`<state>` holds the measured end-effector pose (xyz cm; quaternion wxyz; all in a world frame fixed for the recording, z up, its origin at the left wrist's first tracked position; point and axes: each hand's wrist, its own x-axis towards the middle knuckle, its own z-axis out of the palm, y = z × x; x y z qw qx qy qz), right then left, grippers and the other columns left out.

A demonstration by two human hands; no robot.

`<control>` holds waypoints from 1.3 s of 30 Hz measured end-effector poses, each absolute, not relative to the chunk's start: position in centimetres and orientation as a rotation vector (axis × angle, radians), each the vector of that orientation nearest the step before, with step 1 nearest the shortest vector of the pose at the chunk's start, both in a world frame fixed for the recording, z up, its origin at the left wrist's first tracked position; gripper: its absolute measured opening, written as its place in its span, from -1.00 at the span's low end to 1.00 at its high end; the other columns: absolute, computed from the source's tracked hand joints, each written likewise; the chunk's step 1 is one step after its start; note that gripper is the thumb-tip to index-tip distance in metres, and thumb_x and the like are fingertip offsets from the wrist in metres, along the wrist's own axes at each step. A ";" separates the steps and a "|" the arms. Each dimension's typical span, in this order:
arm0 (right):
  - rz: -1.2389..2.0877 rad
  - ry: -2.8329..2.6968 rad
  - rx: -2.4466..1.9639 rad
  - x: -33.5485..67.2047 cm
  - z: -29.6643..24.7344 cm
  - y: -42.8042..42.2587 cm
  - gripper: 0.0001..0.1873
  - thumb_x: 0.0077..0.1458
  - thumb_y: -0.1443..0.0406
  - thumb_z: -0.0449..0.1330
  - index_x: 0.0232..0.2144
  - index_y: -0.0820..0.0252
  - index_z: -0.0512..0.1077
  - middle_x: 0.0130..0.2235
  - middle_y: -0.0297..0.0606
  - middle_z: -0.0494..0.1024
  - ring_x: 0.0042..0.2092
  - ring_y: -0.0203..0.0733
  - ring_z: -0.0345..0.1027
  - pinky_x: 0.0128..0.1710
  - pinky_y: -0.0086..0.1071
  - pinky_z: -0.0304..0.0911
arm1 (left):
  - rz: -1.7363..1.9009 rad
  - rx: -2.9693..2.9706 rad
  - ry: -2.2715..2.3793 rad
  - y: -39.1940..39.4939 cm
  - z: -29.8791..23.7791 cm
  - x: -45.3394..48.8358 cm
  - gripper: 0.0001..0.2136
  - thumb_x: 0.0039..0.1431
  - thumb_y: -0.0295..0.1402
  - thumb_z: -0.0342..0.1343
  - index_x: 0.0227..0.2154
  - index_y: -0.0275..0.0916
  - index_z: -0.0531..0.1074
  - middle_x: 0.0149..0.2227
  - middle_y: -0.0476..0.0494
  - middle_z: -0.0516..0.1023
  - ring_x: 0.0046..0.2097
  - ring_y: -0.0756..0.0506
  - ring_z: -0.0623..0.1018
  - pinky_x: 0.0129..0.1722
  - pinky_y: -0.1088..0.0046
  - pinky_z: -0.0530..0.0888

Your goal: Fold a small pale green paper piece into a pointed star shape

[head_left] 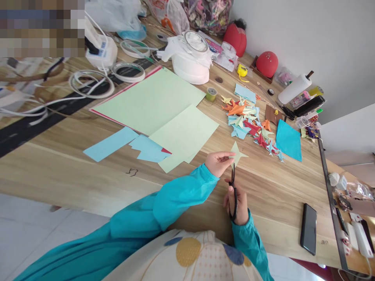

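Between the thumb and fingers of my left hand is a pale green paper star with pointed arms. My right hand grips black-handled scissors, fingers through the loops. Their blades point away from me and meet the lower edge of the star; whether they are parted I cannot tell. Beyond my hands lies a pile of folded paper stars in orange, red, blue and pale green. Left of my left hand are pale green sheets, a light blue strip and a jagged blue offcut.
A phone lies at the right near the table edge. Blue cloth or paper sits beside the pile. Farther back stand a white covered object, a thread spool and a yellow tape measure. White cables coil at the left.
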<state>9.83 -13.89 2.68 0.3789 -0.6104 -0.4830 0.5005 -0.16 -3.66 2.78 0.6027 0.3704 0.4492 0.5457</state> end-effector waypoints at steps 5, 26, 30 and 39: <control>1.254 -1.255 -1.574 9.8 2.8 -13.8 -0.47 0.05 -0.02 -0.04 -0.18 0.33 0.28 -0.79 -0.50 0.20 -0.78 -0.40 0.04 -0.79 -0.52 -0.05 | 1.275 0.850 1.046 -3.7 2.9 -0.2 -0.79 -0.26 -0.41 0.22 -0.45 -0.35 0.54 -0.58 -0.08 0.49 -0.52 0.06 0.39 -0.50 0.57 0.39; 1.408 -1.101 -1.574 9.3 4.6 -13.9 -0.39 0.02 -0.07 -0.07 -0.13 0.36 0.27 -0.77 -0.48 0.23 -0.82 -0.46 -0.05 -0.85 -0.54 -0.20 | 1.256 0.891 1.051 -3.8 2.8 -0.2 -0.78 -0.23 -0.40 0.21 -0.42 -0.36 0.53 -0.56 -0.10 0.50 -0.50 0.04 0.40 -0.49 0.54 0.38; 1.398 -1.131 -1.601 9.4 4.4 -13.9 -0.38 0.02 -0.08 -0.08 -0.15 0.35 0.27 -0.77 -0.48 0.23 -0.82 -0.45 -0.03 -0.85 -0.54 -0.19 | 1.264 0.886 1.043 -3.8 2.8 -0.1 -0.79 -0.24 -0.39 0.21 -0.45 -0.35 0.53 -0.54 -0.11 0.52 -0.49 0.02 0.42 -0.47 0.52 0.41; 1.370 -1.171 -1.607 9.5 4.0 -13.9 -0.41 0.02 -0.08 -0.08 -0.17 0.33 0.27 -0.79 -0.52 0.18 -0.82 -0.44 -0.04 -0.85 -0.54 -0.18 | 1.271 0.885 1.044 -3.8 2.9 -0.2 -0.78 -0.25 -0.35 0.22 -0.45 -0.34 0.53 -0.54 -0.11 0.52 -0.48 0.02 0.42 -0.45 0.51 0.42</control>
